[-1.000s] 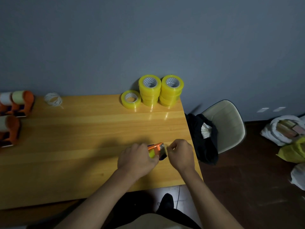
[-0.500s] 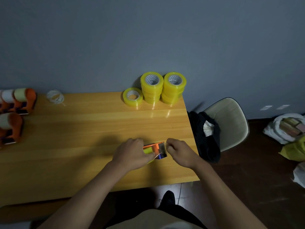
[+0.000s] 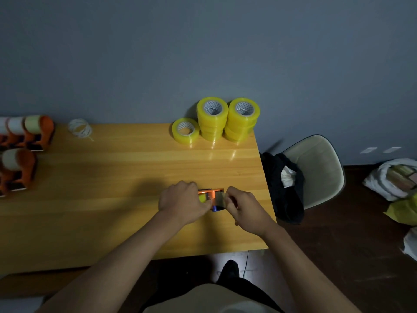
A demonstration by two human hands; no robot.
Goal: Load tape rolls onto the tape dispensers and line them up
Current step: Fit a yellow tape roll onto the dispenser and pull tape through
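Observation:
An orange tape dispenser [image 3: 211, 192] with a yellow roll in it lies on the wooden table [image 3: 117, 177] near the right edge. My left hand [image 3: 184, 203] grips its body from the left. My right hand [image 3: 242, 207] pinches the shiny tape end [image 3: 218, 199] at the dispenser's front. Yellow tape rolls stand at the back: one single roll [image 3: 185, 131] and two stacks [image 3: 212, 118] [image 3: 243, 118]. Loaded orange dispensers [image 3: 33, 134] [image 3: 19, 170] sit at the far left.
A crumpled loop of clear tape [image 3: 80, 129] lies at the back left. A beige chair [image 3: 320, 168] with a black garment [image 3: 282, 188] stands just right of the table. Bags [image 3: 392, 177] lie on the dark floor further right. A grey wall rises behind the table.
Both hands stayed on the dispenser and shifted slightly. The shiny tape end now shows more between the hands.

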